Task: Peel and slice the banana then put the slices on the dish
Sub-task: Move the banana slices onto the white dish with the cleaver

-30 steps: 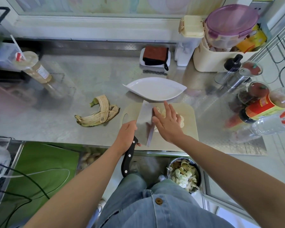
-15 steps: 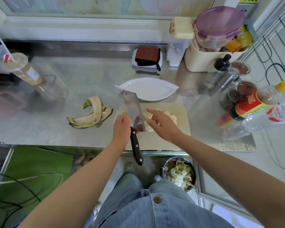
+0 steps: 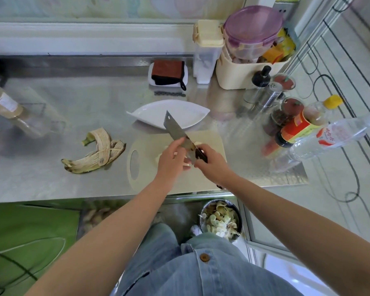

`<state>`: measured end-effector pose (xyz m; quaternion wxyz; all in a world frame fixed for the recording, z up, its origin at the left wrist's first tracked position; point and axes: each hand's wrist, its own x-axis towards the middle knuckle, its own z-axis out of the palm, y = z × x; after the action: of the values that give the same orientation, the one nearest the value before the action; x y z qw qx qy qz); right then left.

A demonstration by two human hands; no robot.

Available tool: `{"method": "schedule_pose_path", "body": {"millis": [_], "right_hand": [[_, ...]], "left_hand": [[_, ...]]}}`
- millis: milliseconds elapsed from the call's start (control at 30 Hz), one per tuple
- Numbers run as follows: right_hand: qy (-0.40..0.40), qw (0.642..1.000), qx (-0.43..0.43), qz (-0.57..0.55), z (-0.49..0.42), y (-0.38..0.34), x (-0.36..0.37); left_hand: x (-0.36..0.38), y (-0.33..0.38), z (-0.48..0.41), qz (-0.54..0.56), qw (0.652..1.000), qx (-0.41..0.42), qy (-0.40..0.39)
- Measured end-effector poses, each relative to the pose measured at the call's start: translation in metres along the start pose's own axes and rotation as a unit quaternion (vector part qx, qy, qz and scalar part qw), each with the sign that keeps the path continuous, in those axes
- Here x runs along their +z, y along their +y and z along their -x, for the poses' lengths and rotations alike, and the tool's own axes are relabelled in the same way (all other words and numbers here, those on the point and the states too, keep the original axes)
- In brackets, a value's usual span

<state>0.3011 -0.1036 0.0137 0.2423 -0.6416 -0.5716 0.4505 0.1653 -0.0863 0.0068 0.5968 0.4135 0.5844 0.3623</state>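
A steel cleaver is tilted up over the pale cutting board, its tip pointing at the white leaf-shaped dish. My right hand grips its black handle. My left hand holds the base of the blade, fingers against its flat side. Pale banana slices lie on the board, mostly hidden behind both hands. The dish holds nothing. The empty banana peel lies on the steel counter left of the board.
Sauce and water bottles crowd the right side, with shakers and a cream caddy behind. A sponge sits at the back, a drink cup far left. A bowl of scraps stands below the counter's front edge.
The cleaver has passed from my left hand's grip on the handle to my right hand. The blade swung from flat on the board to raised, pointing towards the dish.
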Motion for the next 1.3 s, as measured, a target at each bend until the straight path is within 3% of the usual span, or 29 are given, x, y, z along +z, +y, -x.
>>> {"method": "schedule_pose_path", "body": {"millis": [100, 167, 333, 467, 833, 1300], "right_hand": [[0.028, 0.991, 0.071, -0.113, 0.003, 0.02, -0.018], [0.036, 0.98, 0.089, -0.175, 0.009, 0.035, -0.034], [0.081, 0.972, 0.128, -0.177, 0.026, 0.067, -0.056], [0.103, 0.968, 0.171, -0.154, 0.031, 0.082, -0.06], [0.04, 0.985, 0.16, -0.053, 0.018, 0.095, -0.032], [-0.006, 0.962, 0.199, -0.185, 0.016, 0.088, -0.049]], "left_hand": [[0.006, -0.003, -0.002, -0.139, 0.988, 0.058, 0.016], [0.006, -0.011, -0.004, -0.271, 0.956, 0.106, 0.035], [0.007, -0.034, -0.012, -0.493, 0.855, 0.159, 0.007], [0.012, -0.044, -0.02, -0.586, 0.796, 0.153, -0.021], [0.009, -0.05, -0.019, -0.572, 0.806, 0.146, -0.035], [0.005, -0.043, -0.017, -0.531, 0.83, 0.171, -0.014]]}}
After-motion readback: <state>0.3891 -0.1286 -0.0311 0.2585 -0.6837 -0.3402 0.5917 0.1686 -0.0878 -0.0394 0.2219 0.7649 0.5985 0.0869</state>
